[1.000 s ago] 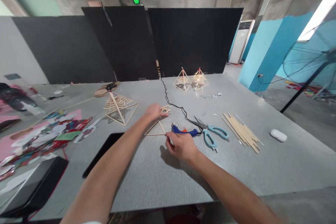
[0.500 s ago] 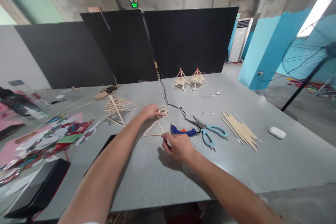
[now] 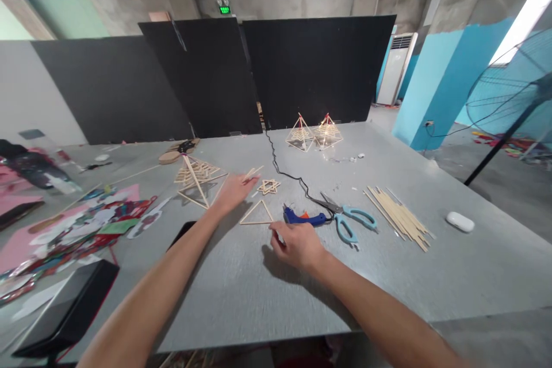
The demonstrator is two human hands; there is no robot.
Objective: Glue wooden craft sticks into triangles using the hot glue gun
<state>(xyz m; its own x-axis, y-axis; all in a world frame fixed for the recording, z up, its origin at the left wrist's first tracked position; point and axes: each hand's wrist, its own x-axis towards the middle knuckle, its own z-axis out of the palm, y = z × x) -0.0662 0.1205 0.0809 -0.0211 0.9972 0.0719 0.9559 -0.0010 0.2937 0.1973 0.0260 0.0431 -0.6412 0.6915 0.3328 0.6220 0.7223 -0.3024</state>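
My left hand (image 3: 235, 191) is closed on some thin wooden sticks (image 3: 253, 172), lifted just above the table; its fingers partly hide how they join. Right of it, a small six-pointed star of wooden sticks (image 3: 269, 187) lies flat. Nearer me, a wooden stick triangle (image 3: 257, 223) lies on the table, its right corner at the pinched fingertips of my right hand (image 3: 297, 244). Just beyond that hand are a blue glue gun (image 3: 305, 217) and scissors with light blue handles (image 3: 347, 221). A stick pyramid (image 3: 195, 181) stands left of my left hand.
Two more stick pyramids (image 3: 301, 135) stand at the back by black panels (image 3: 319, 69). Loose wooden sticks (image 3: 399, 215) and a white case (image 3: 459, 222) lie to the right. Colourful scraps (image 3: 90, 224) and a black device (image 3: 71, 307) occupy the left. A black cord (image 3: 287, 173) crosses the table.
My left hand has drawn back left from the star and come up with sticks in its fingers, leaving the star uncovered. My right hand stays by the triangle's corner. The view shifted slightly.
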